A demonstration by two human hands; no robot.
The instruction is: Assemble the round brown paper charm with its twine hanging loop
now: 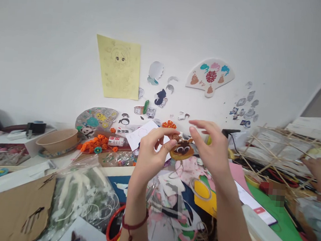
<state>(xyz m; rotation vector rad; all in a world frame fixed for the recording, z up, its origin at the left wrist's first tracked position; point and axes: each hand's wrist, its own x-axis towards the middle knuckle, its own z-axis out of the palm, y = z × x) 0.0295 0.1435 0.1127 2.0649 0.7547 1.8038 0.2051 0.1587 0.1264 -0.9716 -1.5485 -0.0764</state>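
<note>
Our left grip (152,153) is closed to a pinch, thumb and forefinger meeting on a small brown piece (175,137) held up in front of us. Our right grip (212,149) is spread, its thumb and fingers curved toward the left hand with a gap between them; we see nothing in it, though we cannot tell whether something very thin is there. Between our hands, just beyond the left thumb, is a brown figure (182,151) with big dark eyes; we cannot tell whether the small piece is joined to it.

A red bracelet (134,225) circles our left wrist. Below our hands lie loose paper scraps (167,205), and beside them a yellow card (208,202) with a tape ring (193,183) at its edge. To our left we have a clear bag (83,196) with pale strips inside, a sheet of cardboard (12,208), a tan bowl (59,139) and a heap of orange pieces (94,144).

To our right, a lit phone (255,205) lies near green paper (284,214). Farther off, another person's hand (320,170) is beside a frame of thin sticks (275,155). On the wall (169,20) we see a yellow drawing (119,72) and a fan-shaped cutout (210,77).
</note>
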